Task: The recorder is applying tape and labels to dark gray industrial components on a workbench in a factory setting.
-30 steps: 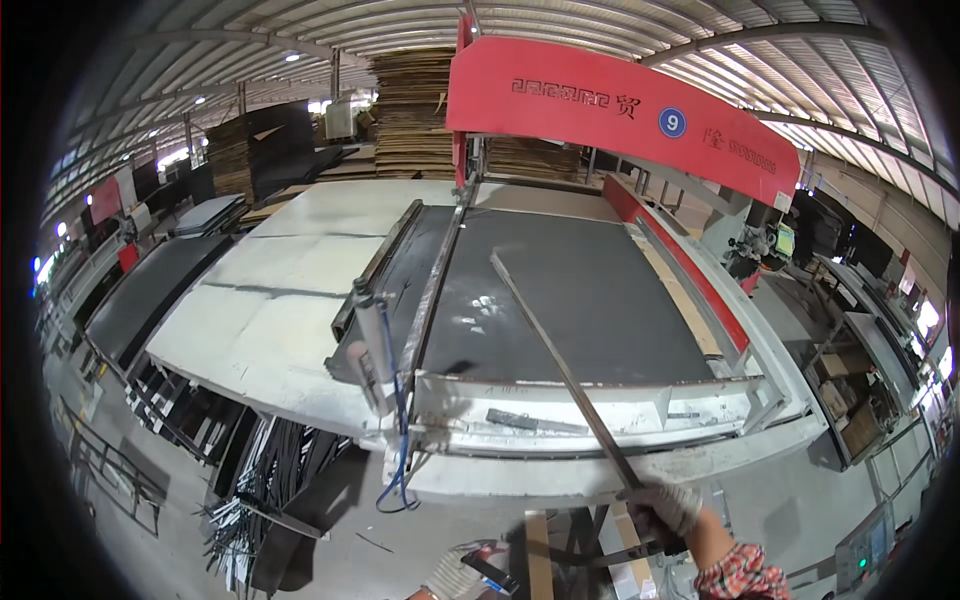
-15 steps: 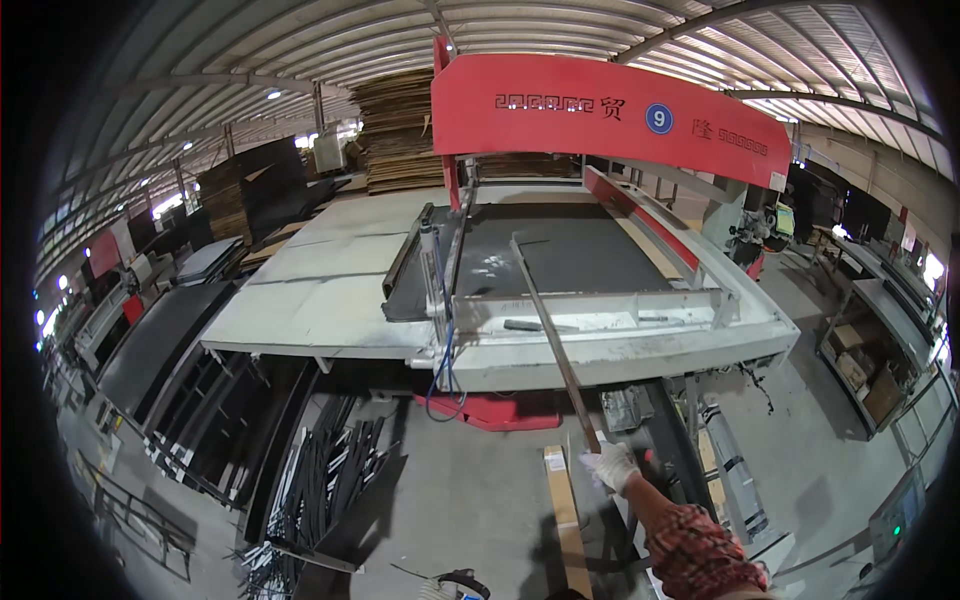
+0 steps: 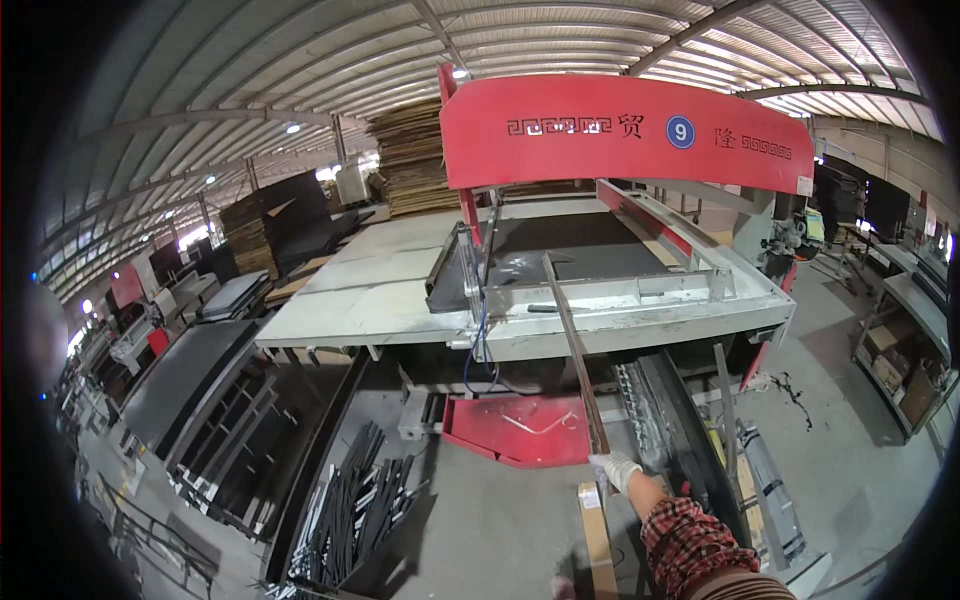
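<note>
the gloved right hand, beneath a red plaid sleeve, has its grip closed around the lower end of a long, thin pole. the pole slants away across the front edge of a white machine bed; its bent tip overlies a dark sheet, contact being indiscernible. the left hand's grip cannot be told. above the bed, a red cover bears dark characters, key-pattern ornament and a blue disc with a white numeral. below, a cardboard piece carries a white label, its print illegible.
</note>
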